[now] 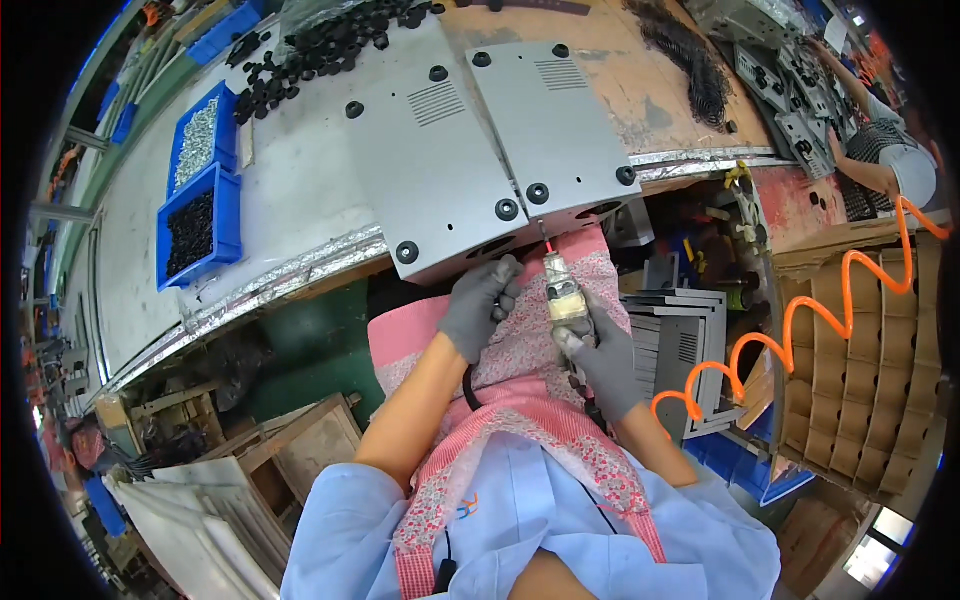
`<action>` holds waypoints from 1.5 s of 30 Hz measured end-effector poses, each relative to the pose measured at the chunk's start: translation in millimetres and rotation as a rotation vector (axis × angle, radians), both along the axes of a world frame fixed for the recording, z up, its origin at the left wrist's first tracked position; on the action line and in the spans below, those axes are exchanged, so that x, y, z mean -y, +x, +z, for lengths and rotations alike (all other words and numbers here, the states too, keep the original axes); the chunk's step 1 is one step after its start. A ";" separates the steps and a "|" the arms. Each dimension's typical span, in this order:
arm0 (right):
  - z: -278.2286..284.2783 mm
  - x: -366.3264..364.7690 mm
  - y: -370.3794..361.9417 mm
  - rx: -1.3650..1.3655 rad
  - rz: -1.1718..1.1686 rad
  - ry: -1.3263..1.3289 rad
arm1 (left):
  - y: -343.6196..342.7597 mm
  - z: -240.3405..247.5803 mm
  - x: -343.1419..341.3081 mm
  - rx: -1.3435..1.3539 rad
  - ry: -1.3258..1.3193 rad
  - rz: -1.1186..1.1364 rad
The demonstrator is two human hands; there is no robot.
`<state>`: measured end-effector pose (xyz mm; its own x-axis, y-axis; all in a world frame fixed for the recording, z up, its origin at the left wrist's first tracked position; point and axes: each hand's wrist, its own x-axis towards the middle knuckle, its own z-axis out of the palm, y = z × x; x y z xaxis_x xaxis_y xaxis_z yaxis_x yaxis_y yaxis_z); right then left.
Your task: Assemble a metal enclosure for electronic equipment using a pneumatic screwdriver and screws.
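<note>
Two grey sheet-metal cases, the left case and the right case, lie side by side at the bench's front edge. Round black feet sit near their corners, among them a foot at the left case's near right corner. My gloved right hand is wrapped round a power screwdriver. Its bit points away from me, close to the near edge of the right case. Just in front of the left case, my gloved left hand is closed, fingers curled; whatever it may hold is hidden.
On the bench's left stand a blue bin of silver screws and a blue bin of black screws. Loose black feet are heaped behind. An orange coiled hose hangs at right, before a cardboard divider box. A co-worker handles metal parts far right.
</note>
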<state>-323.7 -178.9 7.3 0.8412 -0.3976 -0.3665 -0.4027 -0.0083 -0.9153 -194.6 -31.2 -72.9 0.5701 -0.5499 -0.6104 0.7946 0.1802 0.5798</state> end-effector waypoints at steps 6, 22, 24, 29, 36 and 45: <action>15.0 -3.0 1.9 -0.028 -0.001 0.147 | -1.8 14.4 -6.8 -0.023 -0.115 0.104; 21.3 -18.1 -31.5 -0.080 0.302 0.131 | -4.3 38.7 -27.4 -0.081 -0.326 0.158; 22.4 -19.7 -30.7 -0.066 0.315 0.107 | -4.5 37.7 -30.3 -0.078 -0.326 0.159; 15.2 -21.6 -29.5 -0.112 0.302 0.191 | -7.1 35.5 -35.6 -0.039 -0.332 0.178; 14.2 -33.5 -18.2 -0.139 0.354 0.239 | -16.8 32.1 -52.7 -0.043 -0.353 0.287; 18.5 -48.3 4.8 -0.151 0.377 0.261 | -17.6 45.4 -81.3 0.860 0.849 0.295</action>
